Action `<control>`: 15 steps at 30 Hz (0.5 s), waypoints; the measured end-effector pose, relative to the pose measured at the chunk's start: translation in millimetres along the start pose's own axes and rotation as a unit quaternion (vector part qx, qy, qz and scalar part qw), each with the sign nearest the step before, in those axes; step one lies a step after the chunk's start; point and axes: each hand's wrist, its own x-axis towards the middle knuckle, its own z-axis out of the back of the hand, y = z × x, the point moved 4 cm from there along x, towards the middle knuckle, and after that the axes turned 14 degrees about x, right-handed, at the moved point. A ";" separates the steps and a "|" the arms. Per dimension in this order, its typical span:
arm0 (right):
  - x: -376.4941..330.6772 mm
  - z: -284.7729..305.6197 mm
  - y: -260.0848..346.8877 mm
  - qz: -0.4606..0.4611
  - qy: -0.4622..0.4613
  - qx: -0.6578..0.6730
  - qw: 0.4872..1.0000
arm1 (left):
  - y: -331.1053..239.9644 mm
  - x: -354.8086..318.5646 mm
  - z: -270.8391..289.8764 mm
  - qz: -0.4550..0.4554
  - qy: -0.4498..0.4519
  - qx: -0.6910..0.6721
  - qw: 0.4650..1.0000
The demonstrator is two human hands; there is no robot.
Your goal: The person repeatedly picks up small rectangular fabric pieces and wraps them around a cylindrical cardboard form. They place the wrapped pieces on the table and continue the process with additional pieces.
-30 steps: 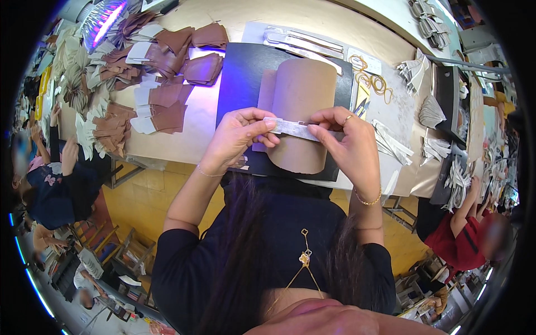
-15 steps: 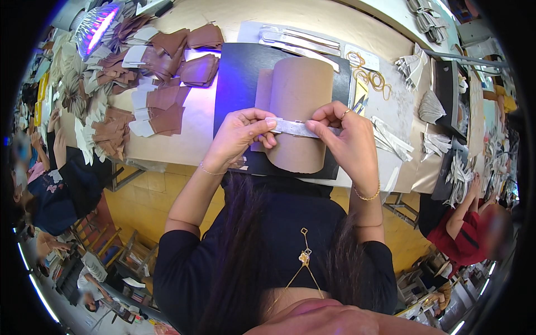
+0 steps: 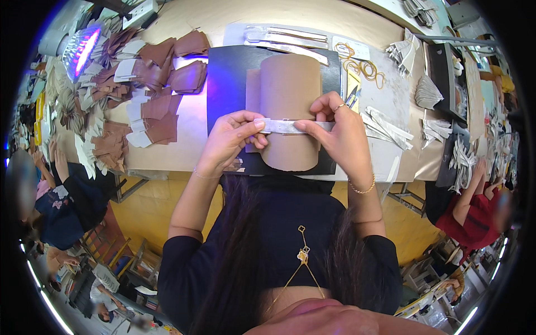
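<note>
Centrally, pale strip: stretched left to right over the near half of a brown cylinder; cannot tell if they touch.
Left hand: thumb and forefinger pinch the strip's left end.
Right hand: thumb and fingers pinch it farther right.
Black board: beneath the cylinder.
Far left: brown pieces in stacks.
Far right: yellowish bands, loosely looped.
</note>
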 end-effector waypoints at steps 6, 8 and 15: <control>1.5 20.9 -26.9 -0.097 0.082 0.153 0.980 | 0.6 -1.2 19.6 0.001 0.008 0.002 1.000; 2.4 26.9 -31.9 -0.110 0.086 0.172 0.975 | 2.0 0.5 24.7 0.001 0.008 0.005 1.000; 5.9 30.1 -29.1 -0.090 0.070 0.174 0.978 | 12.3 5.4 25.3 0.000 0.012 0.000 1.000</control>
